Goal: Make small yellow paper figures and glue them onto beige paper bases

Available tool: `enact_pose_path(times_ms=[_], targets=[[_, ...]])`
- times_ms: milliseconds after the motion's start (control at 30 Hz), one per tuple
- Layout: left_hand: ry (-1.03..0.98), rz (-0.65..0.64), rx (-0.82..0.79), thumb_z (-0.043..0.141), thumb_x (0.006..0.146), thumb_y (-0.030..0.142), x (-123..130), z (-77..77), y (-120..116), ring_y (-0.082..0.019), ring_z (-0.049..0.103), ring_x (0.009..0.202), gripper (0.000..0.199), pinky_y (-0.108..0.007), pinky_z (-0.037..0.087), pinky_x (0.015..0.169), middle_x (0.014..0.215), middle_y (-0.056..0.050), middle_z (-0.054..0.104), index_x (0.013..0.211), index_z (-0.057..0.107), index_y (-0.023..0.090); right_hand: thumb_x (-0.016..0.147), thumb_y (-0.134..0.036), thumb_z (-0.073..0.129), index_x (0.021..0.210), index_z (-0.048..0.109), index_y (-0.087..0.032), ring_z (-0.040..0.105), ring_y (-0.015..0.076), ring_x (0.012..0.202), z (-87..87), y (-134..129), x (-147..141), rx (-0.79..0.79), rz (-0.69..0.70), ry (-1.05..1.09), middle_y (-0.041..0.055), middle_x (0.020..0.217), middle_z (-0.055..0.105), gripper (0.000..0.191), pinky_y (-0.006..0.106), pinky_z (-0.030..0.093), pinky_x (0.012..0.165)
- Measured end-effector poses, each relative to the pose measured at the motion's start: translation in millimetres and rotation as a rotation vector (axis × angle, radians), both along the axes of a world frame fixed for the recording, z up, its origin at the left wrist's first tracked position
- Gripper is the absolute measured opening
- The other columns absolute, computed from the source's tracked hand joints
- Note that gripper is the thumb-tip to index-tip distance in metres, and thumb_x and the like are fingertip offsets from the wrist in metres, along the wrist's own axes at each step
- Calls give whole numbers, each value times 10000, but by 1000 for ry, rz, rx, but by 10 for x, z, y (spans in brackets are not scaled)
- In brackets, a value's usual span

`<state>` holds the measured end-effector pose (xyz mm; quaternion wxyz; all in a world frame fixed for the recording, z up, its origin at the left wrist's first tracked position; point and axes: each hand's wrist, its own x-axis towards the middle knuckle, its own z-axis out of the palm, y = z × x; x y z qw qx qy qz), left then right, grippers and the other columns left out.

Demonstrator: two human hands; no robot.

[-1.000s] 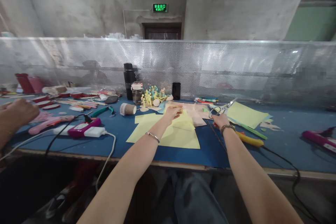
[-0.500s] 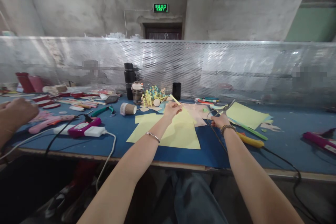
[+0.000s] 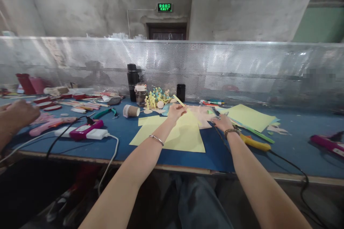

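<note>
In the head view, the left hand (image 3: 176, 112) pinches a narrow pale-yellow paper strip (image 3: 178, 101) between fingertips pressed together, holding it up clear of the yellow paper sheets (image 3: 182, 139) beneath. The right hand (image 3: 223, 122) lies curled over steel scissors (image 3: 224, 113) on the blue worktable (image 3: 217, 154); whether its fingers grip the handles stays hidden.

Blue-topped workbench (image 3: 217, 157) with a pale wooden front edge. Centre: overlapping pale yellow paper sheets (image 3: 182, 141). Along the far edge: black vacuum flask (image 3: 132, 82), glass jar (image 3: 140, 94), upright black phone (image 3: 181, 93). Left: paper cup (image 3: 131, 111) on its side, magenta electrical unit (image 3: 86, 134), pink cut-outs (image 3: 51, 127). Right: yellow-green paper sheet (image 3: 249, 117), yellow-handled tool (image 3: 255, 146), magenta tool (image 3: 326, 144) near the right edge.
</note>
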<state>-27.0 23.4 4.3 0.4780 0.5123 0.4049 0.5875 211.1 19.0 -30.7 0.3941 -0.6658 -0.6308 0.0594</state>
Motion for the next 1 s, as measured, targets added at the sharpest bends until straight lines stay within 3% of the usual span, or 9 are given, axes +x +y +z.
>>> enact_pose_path(times_ms=[67, 100, 200, 300, 467, 700, 1000], targets=[[15, -10, 15, 699, 619, 222, 9, -5, -4, -86, 592, 597, 168, -192, 438, 583, 698, -28, 646, 765, 675, 142, 754, -291, 540, 991, 616, -104, 607, 289, 958, 48, -54, -100, 36, 3, 9, 180, 1018, 648, 311, 417, 460, 833], [27, -16, 23, 692, 629, 221, 16, -7, -8, -87, 592, 595, 155, -194, 439, 582, 703, -32, 647, 758, 673, 139, 784, -318, 513, 1015, 614, -123, 615, 252, 944, 69, -86, -166, 59, 70, 38, 152, 1023, 653, 319, 382, 461, 839], [64, -44, 57, 681, 647, 210, 46, -16, -26, -86, 591, 591, 140, -198, 445, 582, 721, -41, 652, 762, 668, 132, 825, -384, 472, 1027, 616, -145, 645, 179, 792, 96, -180, -371, -12, 423, 147, 105, 930, 682, 345, 295, 496, 728], [87, -59, 74, 694, 644, 206, 69, -20, -41, -94, 593, 593, 163, -212, 460, 599, 708, -46, 654, 786, 669, 130, 771, -373, 565, 944, 642, -124, 641, 164, 701, 84, -242, -488, -96, 588, 205, 87, 779, 692, 313, 250, 491, 629], [123, -65, 71, 694, 666, 248, 73, -7, -62, -97, 604, 614, 155, -214, 469, 619, 727, -48, 658, 766, 670, 132, 742, -373, 592, 730, 634, -127, 571, 105, 506, 103, -298, -504, -129, 603, 232, 39, 622, 653, 250, 201, 436, 500], [239, -198, 133, 736, 625, 298, 114, -43, -96, -117, 614, 645, 281, -233, 477, 632, 746, -47, 665, 858, 683, 150, 750, -382, 586, 760, 626, -133, 559, 96, 486, 149, -334, -534, -142, 586, 272, 29, 614, 642, 252, 195, 431, 496], [325, -270, 224, 685, 676, 238, 159, -162, -39, -130, 609, 648, 171, -271, 504, 655, 740, -80, 669, 780, 674, 103, 769, -375, 569, 738, 620, -138, 570, 102, 509, 165, -357, -541, -104, 600, 245, 28, 613, 636, 244, 199, 452, 525]])
